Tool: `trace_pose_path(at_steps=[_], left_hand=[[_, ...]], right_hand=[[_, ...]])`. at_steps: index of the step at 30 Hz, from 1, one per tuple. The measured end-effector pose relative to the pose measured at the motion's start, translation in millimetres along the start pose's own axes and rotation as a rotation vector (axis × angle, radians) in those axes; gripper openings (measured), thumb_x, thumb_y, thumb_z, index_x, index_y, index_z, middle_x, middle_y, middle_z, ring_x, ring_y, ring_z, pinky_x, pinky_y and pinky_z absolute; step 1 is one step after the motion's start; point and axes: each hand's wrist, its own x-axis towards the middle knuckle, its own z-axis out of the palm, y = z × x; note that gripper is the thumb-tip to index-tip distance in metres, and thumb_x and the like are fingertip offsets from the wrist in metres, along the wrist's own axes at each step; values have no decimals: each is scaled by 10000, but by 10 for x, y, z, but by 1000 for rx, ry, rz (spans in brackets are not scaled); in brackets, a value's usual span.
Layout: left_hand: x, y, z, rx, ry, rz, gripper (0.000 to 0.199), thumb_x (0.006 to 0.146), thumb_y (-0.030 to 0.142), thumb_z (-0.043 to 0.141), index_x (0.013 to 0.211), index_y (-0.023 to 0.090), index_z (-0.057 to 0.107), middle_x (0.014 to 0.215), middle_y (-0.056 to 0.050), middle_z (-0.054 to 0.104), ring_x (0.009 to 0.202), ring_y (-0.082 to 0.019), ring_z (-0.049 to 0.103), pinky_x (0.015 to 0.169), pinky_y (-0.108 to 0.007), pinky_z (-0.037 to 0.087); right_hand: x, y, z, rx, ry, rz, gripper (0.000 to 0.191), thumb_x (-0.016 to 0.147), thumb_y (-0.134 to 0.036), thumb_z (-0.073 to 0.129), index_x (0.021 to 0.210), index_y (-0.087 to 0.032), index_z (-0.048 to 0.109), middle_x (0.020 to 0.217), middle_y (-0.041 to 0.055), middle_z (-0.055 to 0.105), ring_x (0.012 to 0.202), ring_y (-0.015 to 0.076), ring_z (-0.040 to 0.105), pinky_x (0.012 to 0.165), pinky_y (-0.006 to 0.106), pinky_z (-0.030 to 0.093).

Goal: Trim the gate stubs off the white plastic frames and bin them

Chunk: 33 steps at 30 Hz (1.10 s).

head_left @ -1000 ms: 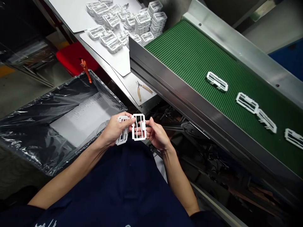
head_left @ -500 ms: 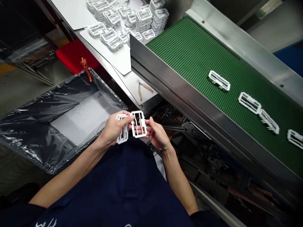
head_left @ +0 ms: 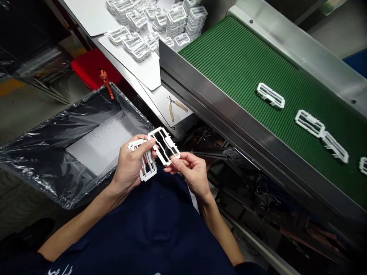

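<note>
Nearby, cutters point(head_left: 176, 105) lie beside the conveyor point(head_left: 243, 76); both hands point(head_left: 130, 162) point(head_left: 193, 172) grip one white frame point(head_left: 164, 146); the left also holds others.

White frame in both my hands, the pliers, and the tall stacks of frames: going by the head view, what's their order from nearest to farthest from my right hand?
Nearest first from your right hand:
1. White frame: touching it, pinched at one corner.
2. Pliers: lying open, ahead of your hands.
3. Tall stacks: beyond the pliers, near the top.
</note>
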Motion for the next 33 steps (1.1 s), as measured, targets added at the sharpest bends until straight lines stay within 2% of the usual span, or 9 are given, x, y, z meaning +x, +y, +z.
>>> trace_pose_path(at_steps=[7, 17, 33], left_hand=[[-3, -9, -20, -12, -35, -4, 191, 737, 246, 679, 861, 157, 565, 643, -2, 574, 530, -108, 517, 490, -198, 452], [-40, -4, -21, -15, -32, 17, 186, 733, 229, 684, 855, 159, 563, 671, -5, 582, 544, -110, 523, 498, -205, 467], [-153, 4, -15, 68, 10, 173, 171, 727, 226, 697, 830, 168, 573, 657, -1, 598, 536, -116, 552, 473, -182, 456]], right_hand=[[3, 39, -25, 91, -13, 68, 185, 758, -328, 672, 842, -166, 645, 732, 30, 710, 656, 160, 687, 557, 216, 525], [-4, 55, -26, 147, -34, 83, 151, 763, -300, 671, 822, -164, 648, 729, 29, 709, 645, 145, 685, 546, 192, 517], [-47, 92, -16, 203, -62, 95, 115, 768, -247, 673, 821, -148, 650, 723, 24, 712, 641, 127, 683, 539, 157, 511]])
